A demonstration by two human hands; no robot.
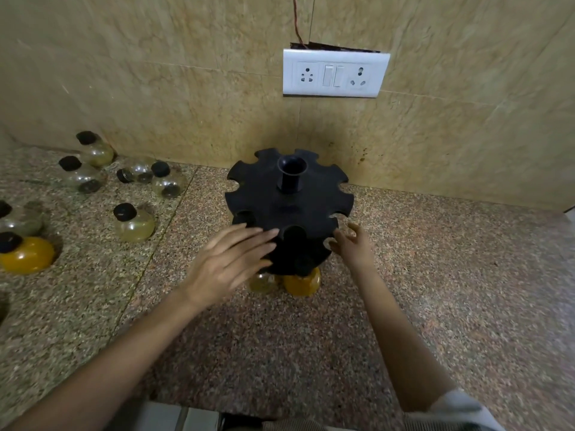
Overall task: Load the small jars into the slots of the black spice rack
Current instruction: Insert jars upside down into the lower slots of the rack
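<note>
The black spice rack [289,206] stands on the counter [435,275] close to its back edge, roughly at mid-width. Two jars sit in the rack's lower tier on the near side: a pale jar [261,283] and a yellow jar [303,284], side by side. The left hand [228,262] lies against the rack's near-left rim, fingers straight and spread, grasping nothing. The right hand [351,247] is at the near-right rim, fingers loosely curled and released (contact with the rim cannot be confirmed). Seven loose jars [133,223] stand along the counter's left side toward the back-left corner; one of them, the tipped jar [137,173], lies on its side.
</note>
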